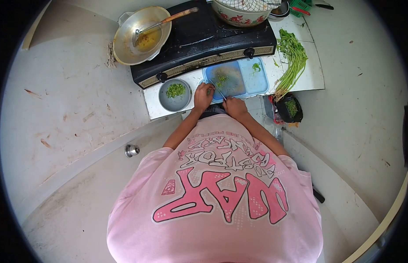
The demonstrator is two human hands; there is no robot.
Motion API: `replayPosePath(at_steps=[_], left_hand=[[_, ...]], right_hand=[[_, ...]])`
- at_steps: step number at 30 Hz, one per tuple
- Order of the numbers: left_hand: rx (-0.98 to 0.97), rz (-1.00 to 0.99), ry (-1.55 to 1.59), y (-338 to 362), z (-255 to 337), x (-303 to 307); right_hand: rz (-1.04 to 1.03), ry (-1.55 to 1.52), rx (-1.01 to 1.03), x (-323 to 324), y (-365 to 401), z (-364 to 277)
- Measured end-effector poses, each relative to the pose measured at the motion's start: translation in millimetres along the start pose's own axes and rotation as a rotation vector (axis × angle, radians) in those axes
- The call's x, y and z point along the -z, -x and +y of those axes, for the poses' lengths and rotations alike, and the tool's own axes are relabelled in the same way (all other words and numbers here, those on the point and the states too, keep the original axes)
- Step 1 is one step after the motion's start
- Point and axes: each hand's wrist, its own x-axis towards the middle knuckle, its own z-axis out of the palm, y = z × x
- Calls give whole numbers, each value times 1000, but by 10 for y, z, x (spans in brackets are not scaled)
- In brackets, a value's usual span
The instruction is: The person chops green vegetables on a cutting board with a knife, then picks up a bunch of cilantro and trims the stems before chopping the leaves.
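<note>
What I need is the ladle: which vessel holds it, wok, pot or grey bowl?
The wok at the stove's left end; the ladle leans in it. The floral pot bears a checked cloth; the grey bowl, chopped greens.

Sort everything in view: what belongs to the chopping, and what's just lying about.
Chopping:
- knife, right hand
- blue board
- chopped greens
- bowl of cut greens
- leafy bunch, probably

Lying about:
- stove
- wok
- ladle
- cloth-topped pot

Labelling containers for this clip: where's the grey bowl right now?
Head view, left of centre: the grey bowl sits on the white counter, just in front of the left knob of the stove, left of the left hand.
</note>
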Motion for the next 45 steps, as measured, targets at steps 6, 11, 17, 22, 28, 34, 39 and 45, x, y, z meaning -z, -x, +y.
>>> replayPosePath(at_steps=[6, 11, 17, 22, 28, 34, 39, 45], left_hand=[[-15, -13, -2, 17, -35, -62], [0, -5, 54, 15, 8, -32], [-2, -23, 44, 2, -10, -15], [6, -42, 3, -4, -10, 2], [-87, -13, 3, 38, 23, 43], [-50, 10, 55, 32, -26, 8], [17, -24, 122, 24, -2, 14], [-117, -76, 36, -22, -52, 54]], right_hand=[[27, -4, 20, 80, -82, -84], [61, -5, 38, 30, -180, -107], [66, -14, 45, 24, -173, -99], [48, -8, 30, -18, -182, -109], [73, 0, 101, -39, -254, -123], [49, 35, 95, -27, -175, -77], [17, 20, 56, 20, -17, 10], [55, -13, 50, 51, -42, 4]])
